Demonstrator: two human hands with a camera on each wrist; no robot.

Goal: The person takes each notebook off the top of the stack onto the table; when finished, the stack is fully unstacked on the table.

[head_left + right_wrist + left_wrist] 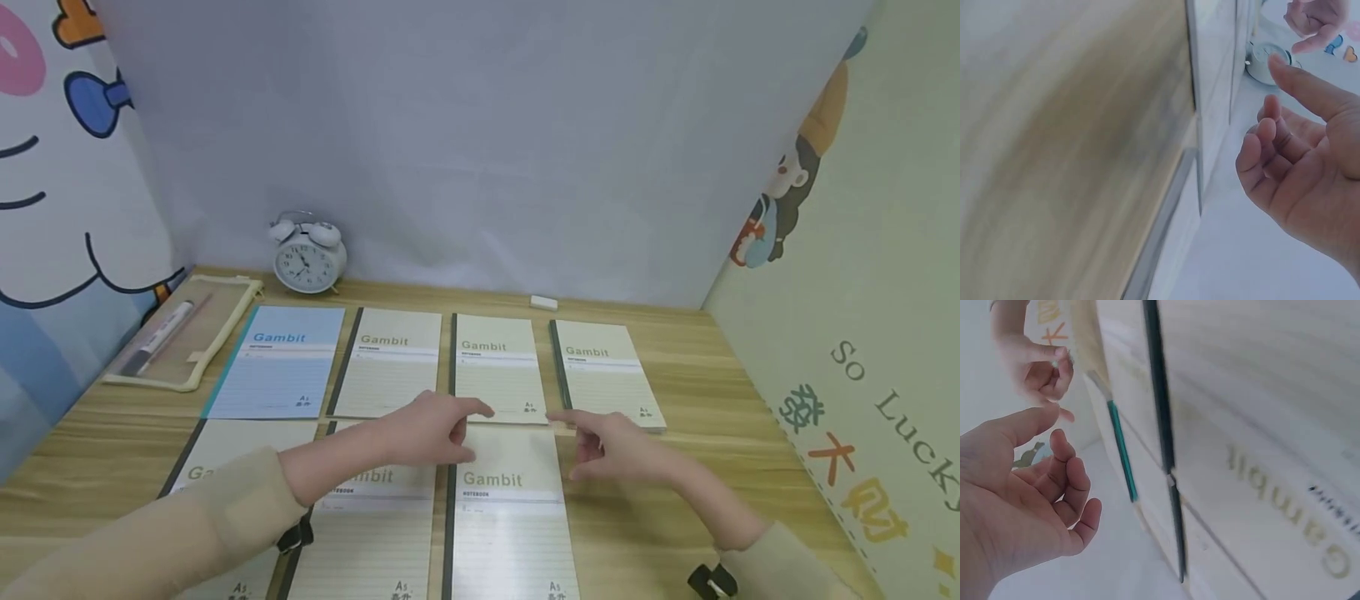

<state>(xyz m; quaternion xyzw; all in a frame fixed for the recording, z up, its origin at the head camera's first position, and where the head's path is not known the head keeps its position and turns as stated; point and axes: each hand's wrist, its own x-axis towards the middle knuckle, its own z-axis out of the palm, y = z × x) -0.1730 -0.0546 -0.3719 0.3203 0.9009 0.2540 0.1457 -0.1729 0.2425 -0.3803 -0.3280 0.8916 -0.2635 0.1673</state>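
My left hand (431,429) hovers over the lower row of notebooks, index finger reaching toward the bottom edge of a cream Gambit notebook (498,375) in the upper row. Facing it, my right hand (611,446) is beside the top right corner of the lower-row notebook (510,533), just below the upper-right notebook stack (607,375). Nothing is held in either hand. Both wrist views show the fingers loosely bent, on the left hand (1029,494) and the right hand (1310,156) alike. Under the left forearm lie two more notebooks, one of them dark-spined (367,533), partly covered.
A blue notebook (281,367) and another cream notebook (390,358) fill the upper row's left side. Farther left lies a mesh pouch (225,321) with a marker (161,333) in it. A white alarm clock (307,262) and a small white block (543,302) stand along the back.
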